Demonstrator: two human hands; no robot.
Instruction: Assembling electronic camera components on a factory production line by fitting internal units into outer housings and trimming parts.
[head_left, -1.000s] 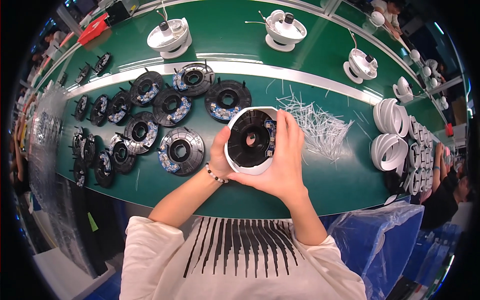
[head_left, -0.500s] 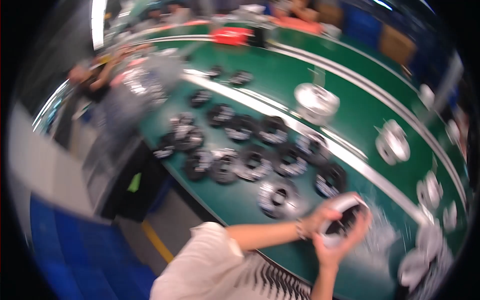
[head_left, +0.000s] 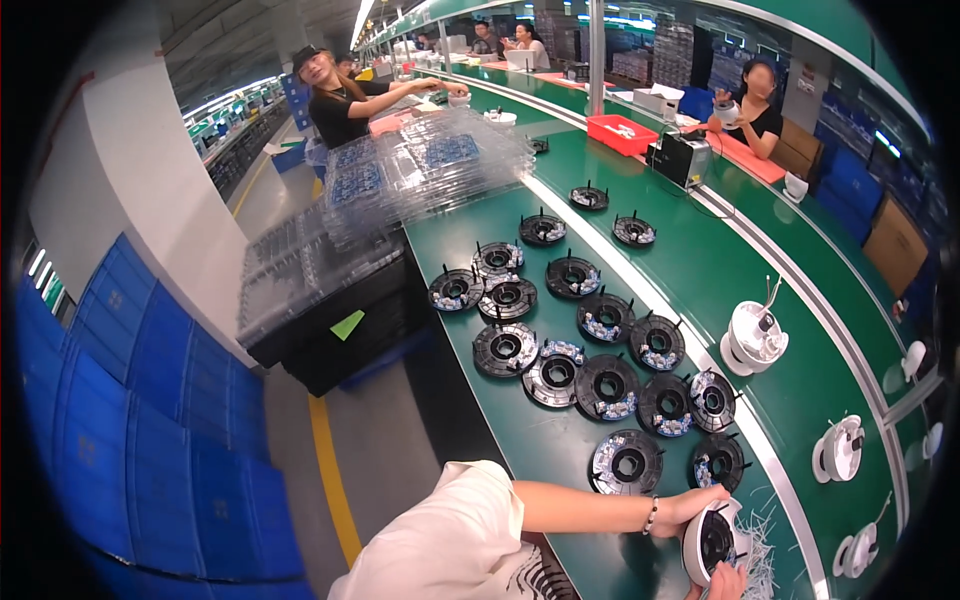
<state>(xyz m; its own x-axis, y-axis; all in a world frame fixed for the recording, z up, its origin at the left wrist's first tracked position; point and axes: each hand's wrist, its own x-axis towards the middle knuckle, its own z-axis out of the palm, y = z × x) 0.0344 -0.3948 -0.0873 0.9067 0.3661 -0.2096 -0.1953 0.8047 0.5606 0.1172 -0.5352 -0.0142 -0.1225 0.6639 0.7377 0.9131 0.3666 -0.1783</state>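
At the lower right, I hold a round white plastic housing [head_left: 692, 556] with a black disc-shaped part [head_left: 716, 538] set inside it. My left hand [head_left: 692, 508], with a beaded bracelet at the wrist, grips the housing's upper side. The fingers of my right hand [head_left: 727, 582] close on its lower edge, partly cut off by the picture's rim. Just beyond lie two black round bases with blue circuit boards, one base [head_left: 628, 464] left of the other base [head_left: 718, 462]. Thin white strips or wires [head_left: 760, 550] are heaped right of the housing.
Several more black bases [head_left: 606, 388] spread across the green table [head_left: 455, 345]. White housings such as one housing [head_left: 755, 340] stand beyond a metal rail. Stacked clear trays [head_left: 430, 165] are at far left, blue crates [head_left: 140, 430] at left, a red bin [head_left: 622, 134] farther off. Co-workers sit around.
My view has swung, so the table and bases appear farther right and the far co-workers show. Both hands still hold the white housing, now lower in the picture.
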